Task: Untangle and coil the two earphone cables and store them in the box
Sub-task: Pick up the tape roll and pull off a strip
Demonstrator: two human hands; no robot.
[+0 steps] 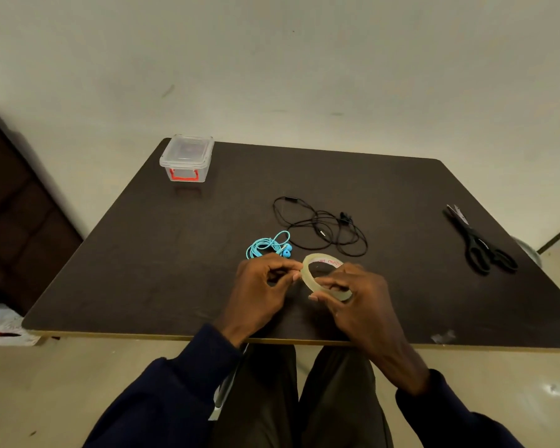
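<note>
**A:** What is being gripped at the fingers?

**B:** A tape roll is held on edge above the near side of the table. The right hand is curled round its lower rim. The roll's left edge is pinched by the thumb and fingertips of the left hand, probably to find the loose end. Whether any tape is lifted cannot be told.

**A:** And the cables?

**B:** Neither is held. The blue earphone cable is seen gathered into a small bundle of loops on the table, just beyond the left hand, with its buds at the right of the bundle. The black earphone cable is spread loose in wide, crossing loops a little farther back, apart from the blue one.

**A:** So how much is judged done?

**B:** The two appear separated, and the blue one coiled but not yet bound. The black one is left to be coiled, and both are left to be stored.

**A:** What is in the box?

**B:** The box is set at the far left corner, well apart from the hands, its lid on and its red latch down. No cable is seen inside; what shows through the clear lid cannot be made out. Scissors are laid at the right, untouched.
</note>
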